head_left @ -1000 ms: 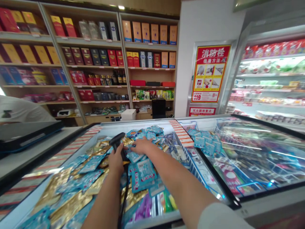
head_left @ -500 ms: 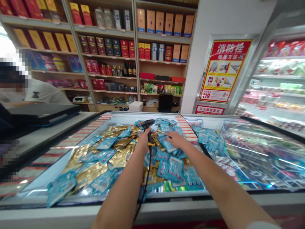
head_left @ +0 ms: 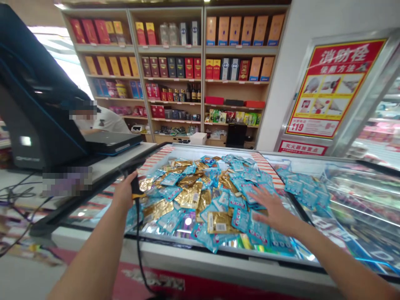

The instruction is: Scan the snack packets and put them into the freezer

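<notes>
Where the scanner point(head_left: 135, 186) is: left middle of the frame, handle upright.
Left hand point(head_left: 124, 195): fingers wrapped tight around it.
Right hand point(head_left: 272, 209): fingers spread flat on blue packets point(head_left: 258, 233), well right of the scanner.

Brightly lit from overhead; blown-out window glare just left of the shelves point(head_left: 202, 83); smeared, bent edges well right of them.

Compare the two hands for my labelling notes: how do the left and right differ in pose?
The left hand is closed around a black scanner; the right hand is open, fingers spread. The left hand sits at the pile's left edge; the right hand rests flat on blue packets further right. Both are bare and reach over the freezer.
</notes>
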A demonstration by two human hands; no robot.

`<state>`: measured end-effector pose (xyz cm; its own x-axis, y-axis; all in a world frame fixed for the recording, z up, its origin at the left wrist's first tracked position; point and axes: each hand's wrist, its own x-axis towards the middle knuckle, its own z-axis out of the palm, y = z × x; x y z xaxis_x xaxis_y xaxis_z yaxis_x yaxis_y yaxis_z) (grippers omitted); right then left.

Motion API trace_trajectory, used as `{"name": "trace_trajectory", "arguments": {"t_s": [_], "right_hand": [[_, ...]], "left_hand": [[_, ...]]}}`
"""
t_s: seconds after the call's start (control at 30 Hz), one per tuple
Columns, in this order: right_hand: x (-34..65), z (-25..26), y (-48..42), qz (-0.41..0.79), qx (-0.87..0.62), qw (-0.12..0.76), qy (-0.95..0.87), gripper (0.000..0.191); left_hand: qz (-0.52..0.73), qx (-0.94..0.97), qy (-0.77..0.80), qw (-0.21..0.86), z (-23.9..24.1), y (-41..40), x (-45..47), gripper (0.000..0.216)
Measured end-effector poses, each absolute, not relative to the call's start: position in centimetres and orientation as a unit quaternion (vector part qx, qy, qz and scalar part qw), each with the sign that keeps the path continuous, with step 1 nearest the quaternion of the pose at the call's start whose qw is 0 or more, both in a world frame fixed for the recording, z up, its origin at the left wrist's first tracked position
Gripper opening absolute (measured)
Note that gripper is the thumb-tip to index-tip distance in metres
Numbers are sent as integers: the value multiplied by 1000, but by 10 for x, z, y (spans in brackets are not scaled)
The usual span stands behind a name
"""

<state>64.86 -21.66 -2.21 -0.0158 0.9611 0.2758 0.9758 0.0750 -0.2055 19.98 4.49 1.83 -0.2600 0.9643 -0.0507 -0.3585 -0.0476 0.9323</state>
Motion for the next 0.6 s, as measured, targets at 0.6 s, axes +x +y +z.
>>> {"name": "trace_trajectory", "arguments": {"t_s": [0.6], "right_hand": [[614, -29, -214, 6, -626, 124, -770, 73]], "left_hand": [[558, 403, 432, 582, -12, 32, 359, 32]]}}
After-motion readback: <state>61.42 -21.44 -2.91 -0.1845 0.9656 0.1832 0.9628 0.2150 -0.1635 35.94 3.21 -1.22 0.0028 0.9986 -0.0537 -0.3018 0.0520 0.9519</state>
